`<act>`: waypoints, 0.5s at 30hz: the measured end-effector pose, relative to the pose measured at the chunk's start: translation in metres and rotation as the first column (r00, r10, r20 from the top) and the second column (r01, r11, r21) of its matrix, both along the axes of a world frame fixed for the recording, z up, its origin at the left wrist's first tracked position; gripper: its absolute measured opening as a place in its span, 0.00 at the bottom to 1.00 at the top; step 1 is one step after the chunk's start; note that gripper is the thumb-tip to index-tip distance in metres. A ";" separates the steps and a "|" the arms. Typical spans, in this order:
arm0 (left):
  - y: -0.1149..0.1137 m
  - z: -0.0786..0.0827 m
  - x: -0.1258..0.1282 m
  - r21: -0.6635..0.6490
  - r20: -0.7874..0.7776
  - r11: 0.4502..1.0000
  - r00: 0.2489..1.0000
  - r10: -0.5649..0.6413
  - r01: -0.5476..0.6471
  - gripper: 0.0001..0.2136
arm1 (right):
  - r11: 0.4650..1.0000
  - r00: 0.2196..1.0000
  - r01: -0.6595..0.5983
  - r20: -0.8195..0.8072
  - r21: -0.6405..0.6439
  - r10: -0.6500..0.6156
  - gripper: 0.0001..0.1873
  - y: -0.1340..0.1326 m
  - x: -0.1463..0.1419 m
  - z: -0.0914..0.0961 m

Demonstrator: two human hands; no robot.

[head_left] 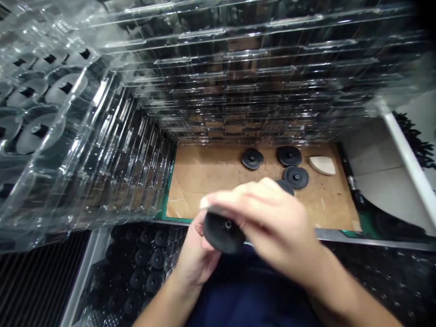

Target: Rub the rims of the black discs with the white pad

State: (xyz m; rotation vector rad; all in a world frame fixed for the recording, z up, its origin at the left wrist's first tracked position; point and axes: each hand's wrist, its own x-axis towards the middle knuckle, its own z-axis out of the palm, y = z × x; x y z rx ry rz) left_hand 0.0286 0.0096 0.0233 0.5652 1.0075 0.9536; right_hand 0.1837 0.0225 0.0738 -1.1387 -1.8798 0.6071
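A black, rounded disc (221, 236) with a small raised hub is between my two hands, above the front edge of the cardboard. My left hand (197, 254) grips it from below and the left. Over its upper edge, my right hand (272, 222) curls with bent fingers and appears to grip the rim; motion blurs this hand. A pale tip shows at the end of its fingers, too blurred to tell what it is. Beyond my right hand, several similar black discs (252, 159) lie hub up on the cardboard sheet (197, 177), one partly hidden behind my knuckles.
Tall stacks of clear plastic trays rise at the back (245, 86) and left (119, 150). A pale wedge-shaped piece (322, 165) lies on the cardboard's right side. Below the table edge, a tray of black discs (141, 257) stands at lower left. A white panel (384, 154) borders the right.
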 end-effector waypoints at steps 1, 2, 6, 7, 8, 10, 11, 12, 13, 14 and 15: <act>0.000 0.000 -0.001 0.011 0.049 0.999 0.998 0.032 -0.032 0.25 | 0.995 0.997 0.077 0.001 -0.056 -0.077 0.12 0.001 0.003 -0.007; 0.001 0.001 -0.002 0.014 0.108 0.998 0.992 0.058 -0.060 0.25 | 0.981 0.987 0.158 0.007 -0.114 -0.158 0.11 0.000 0.006 -0.016; 0.002 0.004 -0.006 0.017 0.234 0.996 0.968 0.087 -0.093 0.21 | 0.906 0.953 0.294 0.026 -0.305 -0.301 0.11 -0.015 0.006 -0.071; 0.002 0.004 -0.007 0.010 0.238 0.996 0.968 0.080 -0.084 0.21 | 0.904 0.960 0.275 0.038 -0.328 -0.278 0.11 -0.020 0.004 -0.086; 0.002 0.003 -0.008 0.004 0.239 0.997 0.969 0.069 -0.072 0.22 | 0.906 0.967 0.251 0.049 -0.342 -0.249 0.10 -0.024 0.001 -0.098; 0.002 0.002 -0.010 -0.025 0.218 0.999 0.975 0.050 -0.045 0.23 | 0.906 0.976 0.219 0.061 -0.362 -0.211 0.10 -0.029 -0.002 -0.112; 0.002 0.001 -0.010 -0.039 0.207 0.999 0.977 0.044 -0.037 0.24 | 0.901 0.974 0.223 0.060 -0.371 -0.216 0.09 -0.028 -0.001 -0.112; 0.002 0.000 -0.010 -0.047 0.201 0.998 0.979 0.040 -0.031 0.25 | 0.894 0.970 0.239 0.060 -0.379 -0.234 0.10 -0.027 0.000 -0.105; 0.002 0.000 -0.009 -0.052 0.197 0.998 0.980 0.039 -0.030 0.26 | 0.884 0.963 0.265 0.054 -0.385 -0.266 0.10 -0.024 0.001 -0.094; 0.002 0.000 -0.007 -0.058 0.196 0.998 0.980 0.043 -0.032 0.27 | 0.874 0.950 0.302 0.038 -0.380 -0.311 0.11 -0.021 0.002 -0.079; 0.001 0.000 -0.005 -0.056 0.198 0.998 0.979 0.051 -0.041 0.28 | 0.869 0.934 0.339 0.018 -0.361 -0.357 0.12 -0.018 0.001 -0.062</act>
